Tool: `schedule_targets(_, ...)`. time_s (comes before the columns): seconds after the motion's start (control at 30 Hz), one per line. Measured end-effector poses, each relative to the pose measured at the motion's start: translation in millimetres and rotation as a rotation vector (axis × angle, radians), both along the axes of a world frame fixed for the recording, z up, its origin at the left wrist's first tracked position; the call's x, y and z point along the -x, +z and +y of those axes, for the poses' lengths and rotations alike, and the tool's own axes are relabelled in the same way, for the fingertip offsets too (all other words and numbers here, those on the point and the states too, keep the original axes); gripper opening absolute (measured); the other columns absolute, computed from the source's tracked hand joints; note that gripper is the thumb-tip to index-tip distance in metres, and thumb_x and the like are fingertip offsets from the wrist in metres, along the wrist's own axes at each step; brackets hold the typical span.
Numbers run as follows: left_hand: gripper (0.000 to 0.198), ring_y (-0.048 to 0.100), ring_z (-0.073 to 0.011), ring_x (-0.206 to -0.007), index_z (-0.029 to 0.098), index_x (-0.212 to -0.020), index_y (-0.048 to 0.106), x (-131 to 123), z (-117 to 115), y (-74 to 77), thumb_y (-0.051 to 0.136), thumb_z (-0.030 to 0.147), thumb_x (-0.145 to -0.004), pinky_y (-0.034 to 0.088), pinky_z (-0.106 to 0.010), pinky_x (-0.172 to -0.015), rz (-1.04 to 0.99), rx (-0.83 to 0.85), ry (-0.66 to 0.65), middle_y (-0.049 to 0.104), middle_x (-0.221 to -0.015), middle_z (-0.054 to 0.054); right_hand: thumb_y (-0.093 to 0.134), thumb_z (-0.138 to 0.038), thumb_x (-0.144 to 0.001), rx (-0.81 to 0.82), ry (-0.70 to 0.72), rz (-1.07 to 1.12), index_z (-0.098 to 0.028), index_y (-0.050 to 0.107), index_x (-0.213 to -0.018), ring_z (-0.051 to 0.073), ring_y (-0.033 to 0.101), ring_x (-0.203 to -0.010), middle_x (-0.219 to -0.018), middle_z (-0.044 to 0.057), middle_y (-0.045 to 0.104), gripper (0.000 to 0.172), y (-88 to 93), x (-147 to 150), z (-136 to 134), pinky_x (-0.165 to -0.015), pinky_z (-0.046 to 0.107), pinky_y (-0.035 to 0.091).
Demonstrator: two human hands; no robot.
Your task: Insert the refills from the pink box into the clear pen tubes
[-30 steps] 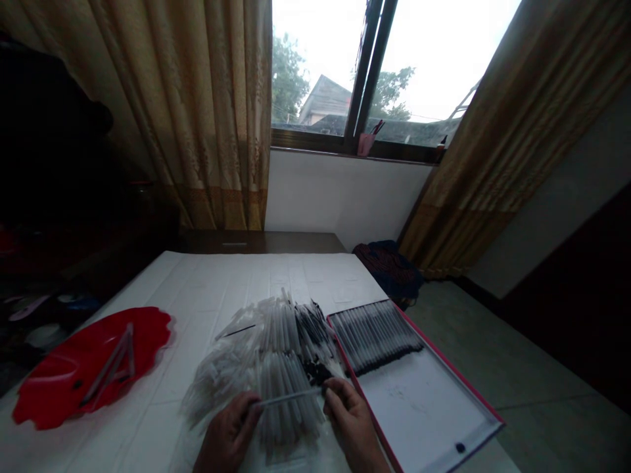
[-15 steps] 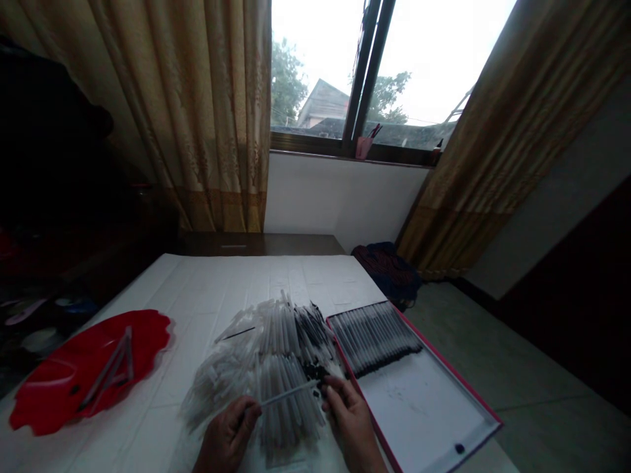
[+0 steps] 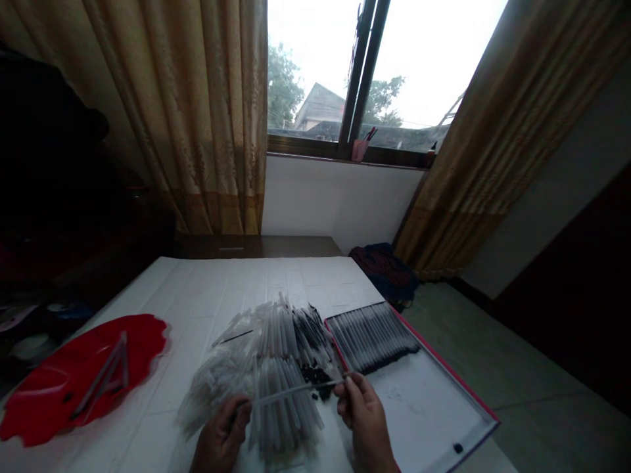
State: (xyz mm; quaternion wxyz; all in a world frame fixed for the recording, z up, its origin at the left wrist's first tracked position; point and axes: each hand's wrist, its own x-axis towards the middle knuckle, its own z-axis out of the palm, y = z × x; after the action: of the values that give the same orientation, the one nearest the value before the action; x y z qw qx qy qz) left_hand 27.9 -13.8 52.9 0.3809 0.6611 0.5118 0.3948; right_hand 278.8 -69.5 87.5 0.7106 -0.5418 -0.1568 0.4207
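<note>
My left hand [image 3: 224, 427] is closed on one end of a clear plastic pen barrel [image 3: 280, 394], held almost level over the pile. Between thumb and fingers, my right hand [image 3: 362, 414] pinches a thin pen refill [image 3: 329, 384] in line with the barrel's right end. Whether the refill reaches inside is too blurred to tell. Beneath lie many loose clear barrels [image 3: 283, 427], with dark refills [image 3: 313, 332] behind and small black caps [image 3: 323, 378] by my right hand. A red-edged tray [image 3: 419, 414] to the right holds a row of black-ended pens [image 3: 372, 338].
On the left sits a red scalloped dish [image 3: 39, 387] with a few clear barrels [image 3: 111, 368] in it. One black cap [image 3: 458, 448] lies in the tray's near corner. The white table [image 3: 197, 282] ends at the floor on the right, near dark cloth [image 3: 384, 269].
My right hand has moved right, away from the black caps, and the thin refill now shows between it and the barrel. The left hand has shifted slightly left. The view has tilted a little.
</note>
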Motion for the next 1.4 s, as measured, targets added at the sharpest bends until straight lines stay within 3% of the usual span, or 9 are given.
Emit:
schedule_targets(0.17, 0.056, 0.058, -0.0136, -0.048, 0.022, -0.088, 0.065, 2.4, 5.0, -3.9, 0.057, 0.073, -0.070, 0.048, -0.022, -0.048, -0.168, 0.119, 0.146, 0.058, -0.052, 0.005, 0.079, -0.052, -0.060, -0.064, -0.151, 0.001, -0.021, 0.055, -0.085, 0.009, 0.056, -0.046, -0.062, -0.004, 0.071, 0.046, 23.2, -19.4, 8.4, -0.044, 0.017, 0.043)
schedule_targets(0.3, 0.064, 0.056, -0.0133, -0.045, 0.021, -0.089, 0.063, 0.6, 6.4, -6.3, 0.059, 0.079, -0.062, 0.044, -0.022, -0.044, -0.243, 0.163, 0.216, 0.056, -0.048, 0.007, 0.075, -0.051, -0.063, -0.052, -0.126, -0.159, -0.019, 0.057, -0.086, 0.012, 0.061, -0.050, -0.074, 0.002, 0.075, 0.042, 23.1, -22.0, 25.9, -0.043, 0.020, 0.044)
schedule_targets(0.4, 0.064, 0.058, -0.0141, -0.047, 0.021, -0.089, 0.063, 1.0, 7.0, -5.8, 0.059, 0.079, -0.061, 0.044, -0.023, -0.044, -0.221, 0.182, 0.211, 0.058, -0.049, 0.006, 0.069, -0.050, -0.068, -0.026, -0.072, -0.332, -0.018, 0.059, -0.083, 0.016, 0.065, -0.054, -0.077, 0.007, 0.076, 0.037, 17.5, -18.1, 39.2, -0.042, 0.022, 0.044)
schedule_targets(0.57, 0.063, 0.059, -0.0143, -0.048, 0.021, -0.089, 0.065, 4.2, 8.0, -4.5, 0.060, 0.077, -0.061, 0.046, -0.023, -0.046, -0.202, 0.208, 0.158, 0.061, -0.052, 0.005, 0.066, -0.050, -0.069, 0.010, -0.044, -0.431, -0.018, 0.062, -0.081, 0.018, 0.065, -0.052, -0.079, 0.010, 0.077, 0.035, 11.1, -14.0, 50.0, -0.041, 0.024, 0.044)
schedule_targets(0.73, 0.058, 0.059, -0.0140, -0.048, 0.021, -0.089, 0.066, 3.4, 8.1, -4.4, 0.063, 0.073, -0.063, 0.049, -0.024, -0.048, -0.216, 0.197, 0.138, 0.059, -0.050, 0.005, 0.065, -0.049, -0.071, 0.030, 0.005, -0.535, -0.018, 0.064, -0.081, 0.019, 0.066, -0.053, -0.074, 0.009, 0.076, 0.033, 9.1, -13.3, 49.8, -0.052, 0.029, 0.051)
schedule_targets(0.9, 0.057, 0.060, -0.0143, -0.048, 0.021, -0.088, 0.066, 2.4, 8.1, -5.1, 0.063, 0.072, -0.063, 0.050, -0.024, -0.049, -0.213, 0.178, 0.145, 0.059, -0.050, 0.006, 0.066, -0.047, -0.071, 0.055, 0.071, -0.632, -0.017, 0.068, -0.080, 0.018, 0.060, -0.047, -0.057, 0.002, 0.069, 0.031, 7.5, -13.7, 47.2, -0.045, 0.026, 0.044)
schedule_targets(1.03, 0.057, 0.059, -0.0141, -0.049, 0.021, -0.091, 0.065, 3.1, 7.8, -6.5, 0.061, 0.072, -0.065, 0.050, -0.024, -0.049, -0.186, 0.176, 0.126, 0.058, -0.052, 0.006, 0.063, -0.049, -0.074, 0.055, 0.089, -0.673, -0.017, 0.068, -0.080, 0.018, 0.061, -0.053, -0.057, 0.002, 0.066, 0.034, 8.2, -15.3, 41.0, -0.049, 0.025, 0.045)
schedule_targets(1.2, 0.053, 0.059, -0.0137, -0.050, 0.022, -0.090, 0.065, 1.8, 6.2, -4.5, 0.060, 0.070, -0.068, 0.050, -0.023, -0.050, -0.164, 0.148, 0.125, 0.057, -0.053, 0.006, 0.063, -0.059, -0.074, 0.042, 0.220, -0.528, -0.015, 0.066, -0.077, 0.011, 0.048, -0.040, -0.049, -0.003, 0.058, 0.044, 6.4, 0.0, 26.2, -0.038, 0.021, 0.035)
schedule_targets(1.4, 0.047, 0.060, -0.0144, -0.053, 0.022, -0.090, 0.069, 1.0, 4.1, -0.8, 0.061, 0.066, -0.072, 0.051, -0.024, -0.054, -0.142, 0.073, 0.024, 0.061, -0.056, 0.004, 0.074, -0.068, -0.057, 0.078, 0.364, -0.012, -0.014, 0.066, -0.094, 0.005, 0.042, -0.035, -0.052, -0.004, 0.060, 0.067, 0.6, 41.5, 14.0, -0.035, 0.015, 0.025)
